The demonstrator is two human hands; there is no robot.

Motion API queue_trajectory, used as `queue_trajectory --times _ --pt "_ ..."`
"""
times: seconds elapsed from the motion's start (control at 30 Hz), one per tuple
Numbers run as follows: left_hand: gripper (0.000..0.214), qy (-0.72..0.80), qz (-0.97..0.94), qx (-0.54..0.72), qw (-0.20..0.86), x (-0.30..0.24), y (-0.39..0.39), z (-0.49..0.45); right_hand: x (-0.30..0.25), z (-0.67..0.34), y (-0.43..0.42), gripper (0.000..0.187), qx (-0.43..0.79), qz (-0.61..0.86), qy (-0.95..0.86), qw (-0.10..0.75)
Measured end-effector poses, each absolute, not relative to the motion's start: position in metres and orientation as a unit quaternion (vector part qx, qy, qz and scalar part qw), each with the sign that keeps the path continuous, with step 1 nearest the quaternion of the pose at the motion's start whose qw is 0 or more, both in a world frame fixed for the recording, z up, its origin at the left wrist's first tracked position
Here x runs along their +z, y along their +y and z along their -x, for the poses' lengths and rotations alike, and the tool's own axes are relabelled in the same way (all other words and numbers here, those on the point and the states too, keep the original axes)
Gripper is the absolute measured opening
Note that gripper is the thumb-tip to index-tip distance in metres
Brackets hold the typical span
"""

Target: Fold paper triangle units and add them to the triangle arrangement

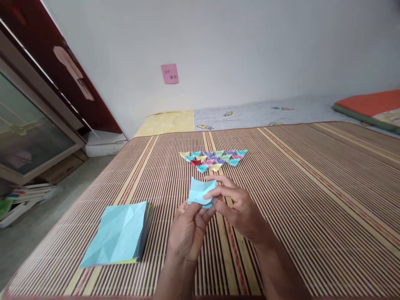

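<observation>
A small folded sheet of light blue paper [198, 189] is held up between both hands over the mat. My left hand [188, 227] grips its lower edge, the thumb in front and the fingers behind. From the right, my right hand [239, 204] pinches the paper's right side, with the index finger lying across its face and the thumb below. Beyond the hands, several small folded paper boats [215, 160] in yellow, blue, purple, green, pink and red stand in rows. To the left lies a thick stack of paper sheets [117, 233], a creased light blue one on top.
The striped bamboo mat [296, 187] covers the bed. A pink note [169, 74] is stuck to the white wall. At the far right lies an orange and green folded quilt [368, 106]; a glass-panelled door [34, 129] stands at the left.
</observation>
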State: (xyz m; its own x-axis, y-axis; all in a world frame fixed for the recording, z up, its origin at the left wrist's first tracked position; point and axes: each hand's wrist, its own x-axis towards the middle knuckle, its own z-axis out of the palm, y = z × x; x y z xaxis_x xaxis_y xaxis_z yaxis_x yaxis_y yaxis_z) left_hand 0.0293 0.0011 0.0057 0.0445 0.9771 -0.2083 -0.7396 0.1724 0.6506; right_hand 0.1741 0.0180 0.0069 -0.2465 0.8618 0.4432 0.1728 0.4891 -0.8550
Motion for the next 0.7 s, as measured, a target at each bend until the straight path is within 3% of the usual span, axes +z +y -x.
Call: queue_trajectory --times 0.2,0.5,0.7 --pt "0.041 0.316 -0.188 0.615 0.698 0.0041 0.0023 -0.0296 0.0058 -0.1738 0.0187 0.022 0.367 0.353 -0.702 0.498" --pt "0.005 0.277 -0.188 0.648 0.684 0.0042 0.0006 -0.0302 0.0037 -0.1759 0.0195 0.022 0.381 0.367 -0.695 0.487" --pt "0.023 0.333 -0.167 0.653 0.659 0.0031 0.0009 -0.0325 0.0010 -0.1760 0.0203 0.024 0.376 0.369 -0.711 0.466"
